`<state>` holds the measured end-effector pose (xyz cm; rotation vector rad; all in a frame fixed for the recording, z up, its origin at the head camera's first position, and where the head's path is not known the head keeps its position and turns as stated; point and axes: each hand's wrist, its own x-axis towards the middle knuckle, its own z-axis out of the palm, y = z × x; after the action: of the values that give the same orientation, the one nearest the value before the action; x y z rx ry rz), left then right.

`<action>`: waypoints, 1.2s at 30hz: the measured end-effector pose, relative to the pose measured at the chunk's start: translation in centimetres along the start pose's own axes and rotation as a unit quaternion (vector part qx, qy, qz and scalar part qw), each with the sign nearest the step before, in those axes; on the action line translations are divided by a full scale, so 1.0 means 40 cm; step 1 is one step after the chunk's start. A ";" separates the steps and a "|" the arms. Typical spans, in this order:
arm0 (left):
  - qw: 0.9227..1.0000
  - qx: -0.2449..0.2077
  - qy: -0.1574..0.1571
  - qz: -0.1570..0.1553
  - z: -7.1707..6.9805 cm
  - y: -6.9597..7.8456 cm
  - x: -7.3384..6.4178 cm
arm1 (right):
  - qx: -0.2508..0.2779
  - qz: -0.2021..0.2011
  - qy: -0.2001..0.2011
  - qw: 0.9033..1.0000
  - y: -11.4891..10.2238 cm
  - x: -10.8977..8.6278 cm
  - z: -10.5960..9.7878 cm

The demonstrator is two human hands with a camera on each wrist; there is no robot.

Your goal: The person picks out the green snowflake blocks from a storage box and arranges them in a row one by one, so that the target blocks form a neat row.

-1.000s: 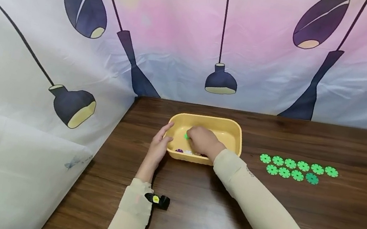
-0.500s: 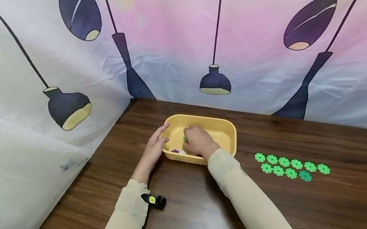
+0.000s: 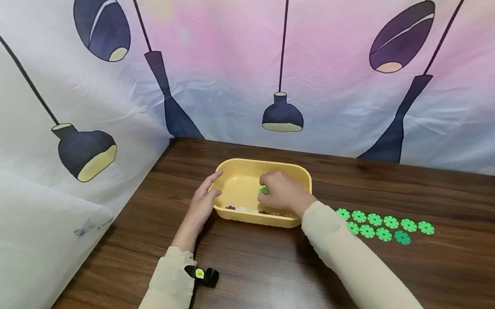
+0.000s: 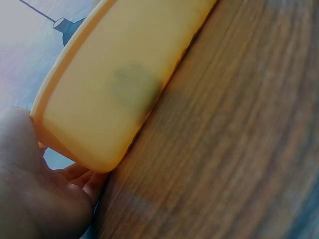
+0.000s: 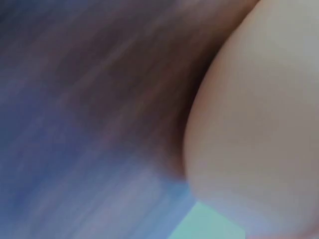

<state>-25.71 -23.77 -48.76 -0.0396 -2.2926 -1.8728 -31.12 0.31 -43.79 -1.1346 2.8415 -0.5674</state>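
Note:
A yellow plastic tub (image 3: 258, 220) sits on the wooden table. My left hand (image 3: 202, 202) holds its left end, thumb at the rim and fingers round the outside, as the left wrist view shows with the tub's side wall (image 4: 129, 50). Over the tub's right half, my right hand (image 3: 284, 191) pinches a green notched plastic disc (image 3: 264, 190), mostly covered by the fingers. Several discs in purple and white (image 3: 241, 209) lie along the tub's near inner wall. The right wrist view is blurred, with part of the hand (image 5: 259, 119) filling its right side.
To the right of the tub lie two rows of flat green notched discs (image 3: 390, 222), one of them darker green (image 3: 402, 237). My right sleeve (image 3: 357, 258) partly covers the lower row's left end. A lamp-patterned curtain (image 3: 223, 64) hangs behind the table (image 3: 256, 285).
Inside the tub, my right hand has moved to the right with the green disc between its fingers. My left hand keeps its hold on the tub. The head view has shifted slightly.

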 end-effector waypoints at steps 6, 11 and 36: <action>1.000 0.000 -0.003 -0.007 -0.010 -0.001 -0.004 | -0.036 -0.036 0.001 0.999 0.017 -0.066 -0.035; 1.000 0.005 -0.007 -0.006 -0.018 0.000 -0.006 | -0.075 -0.084 0.016 0.994 0.025 -0.116 -0.067; 1.000 0.002 -0.016 -0.013 -0.005 0.001 -0.003 | -0.046 -0.013 0.076 0.996 0.193 -0.411 -0.189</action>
<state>-25.55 -23.95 -48.69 -0.0397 -2.3295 -1.8944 -25.37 18.92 -41.12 -1.1943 3.0140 -0.5539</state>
